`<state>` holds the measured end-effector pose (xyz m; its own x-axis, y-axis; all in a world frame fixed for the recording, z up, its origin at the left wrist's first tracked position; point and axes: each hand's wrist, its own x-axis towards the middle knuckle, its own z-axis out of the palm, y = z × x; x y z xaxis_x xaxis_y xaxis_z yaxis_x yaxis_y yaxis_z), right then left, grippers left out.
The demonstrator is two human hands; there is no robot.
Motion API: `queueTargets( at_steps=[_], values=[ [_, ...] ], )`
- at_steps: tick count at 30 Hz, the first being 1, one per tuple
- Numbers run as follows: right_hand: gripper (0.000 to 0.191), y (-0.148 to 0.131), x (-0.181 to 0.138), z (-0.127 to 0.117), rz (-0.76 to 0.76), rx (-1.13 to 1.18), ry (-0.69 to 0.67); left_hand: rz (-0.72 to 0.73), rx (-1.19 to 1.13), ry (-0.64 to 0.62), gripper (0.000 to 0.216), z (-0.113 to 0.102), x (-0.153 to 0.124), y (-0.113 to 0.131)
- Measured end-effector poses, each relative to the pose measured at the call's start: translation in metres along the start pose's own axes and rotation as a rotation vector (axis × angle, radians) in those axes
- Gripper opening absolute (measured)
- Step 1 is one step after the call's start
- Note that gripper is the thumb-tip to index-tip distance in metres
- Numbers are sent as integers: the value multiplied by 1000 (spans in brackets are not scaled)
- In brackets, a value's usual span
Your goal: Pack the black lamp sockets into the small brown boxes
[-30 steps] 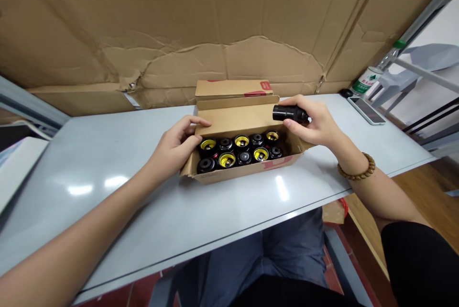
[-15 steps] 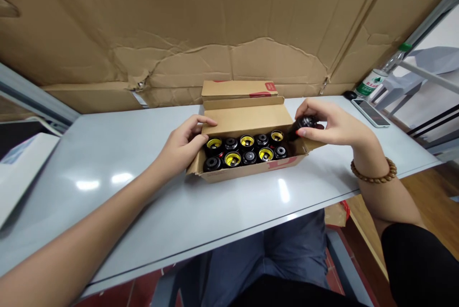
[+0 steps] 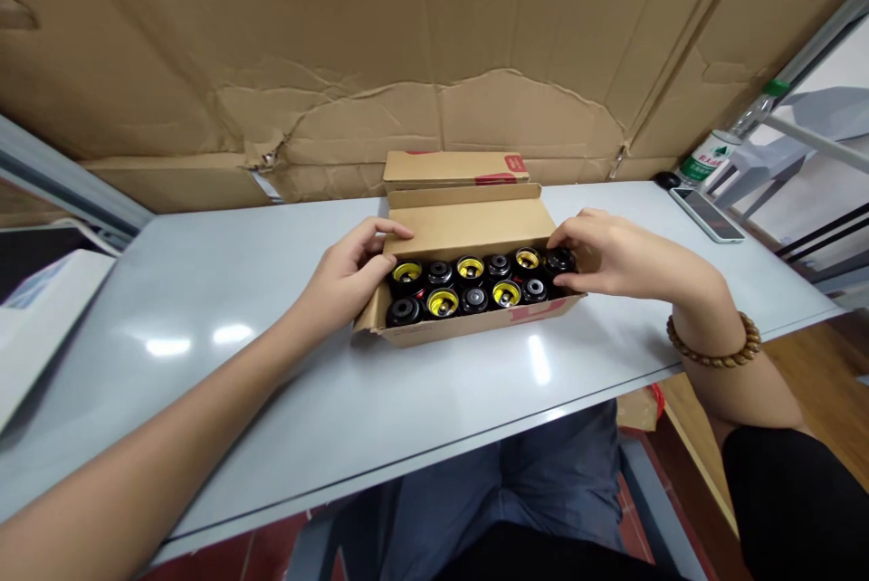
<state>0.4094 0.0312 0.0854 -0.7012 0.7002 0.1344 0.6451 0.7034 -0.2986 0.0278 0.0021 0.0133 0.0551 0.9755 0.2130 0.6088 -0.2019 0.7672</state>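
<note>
An open cardboard box (image 3: 468, 328) on the grey table holds several black cylindrical parts (image 3: 474, 299) in two rows. Some show a yellow ring inside the top, others a black top with a small hole. My left hand (image 3: 358, 266) grips the box's left end, thumb on the rim and fingers by the raised lid (image 3: 475, 221). At the right end, my right hand (image 3: 597, 253) has its thumb and fingers closed around a black cylindrical part (image 3: 560, 260) in the back row. Its lower portion is hidden inside the box.
Behind the box lies another cardboard box (image 3: 454, 167), against a tall cardboard sheet (image 3: 339, 29). A phone (image 3: 707, 215) and a water bottle (image 3: 710, 156) are at the table's right end. On the left is a white object (image 3: 47, 319). The table's front edge (image 3: 421, 463) runs above my lap.
My right hand has lowered the black cylindrical part from above the box's right end down into the back row. My left hand stays on the box.
</note>
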Motion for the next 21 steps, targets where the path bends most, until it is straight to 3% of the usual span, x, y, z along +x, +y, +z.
queueTargets(
  at_steps=[12,21],
  values=[
    [19,-3,-2,2,-20,-44,-67,27,-5,25,37,1,1,-7],
    [27,-5,5,25,105,-139,43,40,-10,48,37,2,0,-4]
  ],
)
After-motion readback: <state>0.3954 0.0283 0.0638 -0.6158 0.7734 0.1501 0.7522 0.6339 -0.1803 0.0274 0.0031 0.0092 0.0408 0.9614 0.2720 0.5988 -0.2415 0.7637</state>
